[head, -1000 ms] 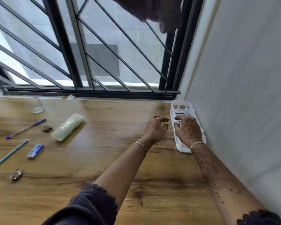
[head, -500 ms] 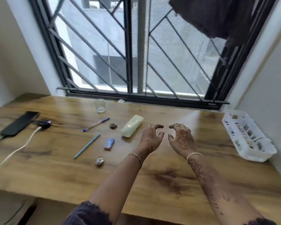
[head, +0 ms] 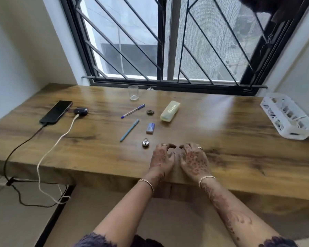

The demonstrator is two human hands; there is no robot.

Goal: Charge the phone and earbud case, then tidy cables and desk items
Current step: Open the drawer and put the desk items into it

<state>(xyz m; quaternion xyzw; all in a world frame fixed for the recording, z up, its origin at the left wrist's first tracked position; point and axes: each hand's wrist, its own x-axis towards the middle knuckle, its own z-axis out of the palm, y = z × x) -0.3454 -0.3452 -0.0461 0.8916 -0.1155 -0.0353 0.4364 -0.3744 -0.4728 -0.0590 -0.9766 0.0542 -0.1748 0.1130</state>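
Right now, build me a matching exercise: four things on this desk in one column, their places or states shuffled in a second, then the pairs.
1. phone
2. earbud case
3. glass
4. white basket

A. far right end of the desk, by the wall
B. white cable plugged in
C. black cable plugged in
D. upright near the window frame

Pairs: 1-C, 2-B, 3-D, 4-A

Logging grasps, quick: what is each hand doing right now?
Left hand: open, fingers loosely curled, holding nothing.
Right hand: open, fingers loosely curled, holding nothing.
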